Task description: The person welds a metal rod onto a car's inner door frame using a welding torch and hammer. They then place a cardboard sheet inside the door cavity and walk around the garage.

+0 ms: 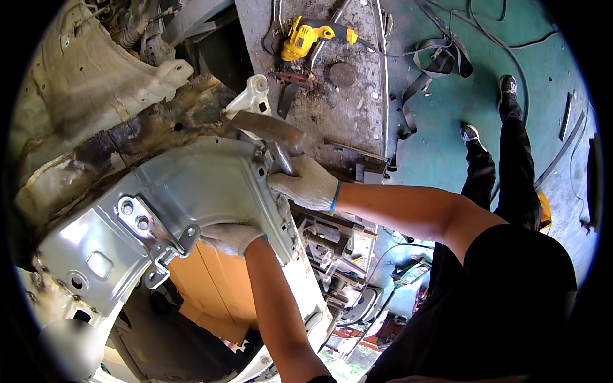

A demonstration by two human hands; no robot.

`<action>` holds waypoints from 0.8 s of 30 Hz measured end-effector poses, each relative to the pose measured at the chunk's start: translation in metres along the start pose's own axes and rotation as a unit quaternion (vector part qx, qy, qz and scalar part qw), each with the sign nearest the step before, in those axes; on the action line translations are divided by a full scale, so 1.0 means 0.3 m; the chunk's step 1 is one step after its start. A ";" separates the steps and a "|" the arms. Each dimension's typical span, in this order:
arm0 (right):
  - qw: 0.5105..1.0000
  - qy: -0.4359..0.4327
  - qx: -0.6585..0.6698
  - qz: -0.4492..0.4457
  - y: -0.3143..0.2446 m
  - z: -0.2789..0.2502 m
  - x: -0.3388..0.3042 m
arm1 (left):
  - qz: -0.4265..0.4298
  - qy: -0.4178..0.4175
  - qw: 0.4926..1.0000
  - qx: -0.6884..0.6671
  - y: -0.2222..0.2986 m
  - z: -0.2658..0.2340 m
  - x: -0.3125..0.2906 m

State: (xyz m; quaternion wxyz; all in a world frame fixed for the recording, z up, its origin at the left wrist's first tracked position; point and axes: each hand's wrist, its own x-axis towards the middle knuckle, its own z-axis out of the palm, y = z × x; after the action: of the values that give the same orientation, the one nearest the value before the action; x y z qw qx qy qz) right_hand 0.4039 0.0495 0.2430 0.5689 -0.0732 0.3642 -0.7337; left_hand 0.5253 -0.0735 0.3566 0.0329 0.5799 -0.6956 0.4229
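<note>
My right hand (308,183), in a white knit glove, is closed round the metal handle of a hammer (271,129). The hammer's worn brown head lies over the upper corner of a curved grey metal car body panel (198,172), close to a pale bracket (251,96). Whether the head touches the panel I cannot tell. Lower down, my gloved left hand (231,238) grips the panel's inner edge, its fingertips partly hidden. Beside those fingers a bolted hinge-like metal bracket (155,236) is fixed to the panel.
A worn steel platform (357,108) bears a yellow power tool (303,39) and a round dark disc (343,75). Straps (440,60) and cables lie on the green floor (408,19). Brown cardboard (211,281) shows through the opening; a rusty body section (121,150) borders the panel.
</note>
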 end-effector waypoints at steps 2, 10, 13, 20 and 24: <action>0.996 -0.041 -0.047 0.062 0.002 -0.009 0.026 | 0.013 0.006 1.000 -0.018 -0.024 0.013 0.002; 0.999 -0.023 -0.027 0.037 0.017 -0.008 0.033 | -0.098 -0.077 0.992 -0.020 0.065 -0.079 0.002; 0.998 -0.009 -0.066 -0.003 0.011 -0.018 0.024 | -0.080 -0.051 0.995 -0.028 0.051 -0.067 -0.002; 0.997 -0.025 -0.028 0.071 -0.034 -0.032 0.029 | -0.015 -0.041 0.997 -0.069 -0.016 -0.012 0.004; 0.997 -0.020 -0.070 0.036 -0.029 -0.032 0.022 | -0.041 -0.071 0.996 -0.040 0.042 -0.071 0.007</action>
State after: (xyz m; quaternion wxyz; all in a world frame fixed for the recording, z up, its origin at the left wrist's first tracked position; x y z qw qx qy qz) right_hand 0.3899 0.0486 0.2395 0.5955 -0.1150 0.4056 -0.6838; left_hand 0.5047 -0.0622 0.3643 0.0239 0.6347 -0.6879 0.3513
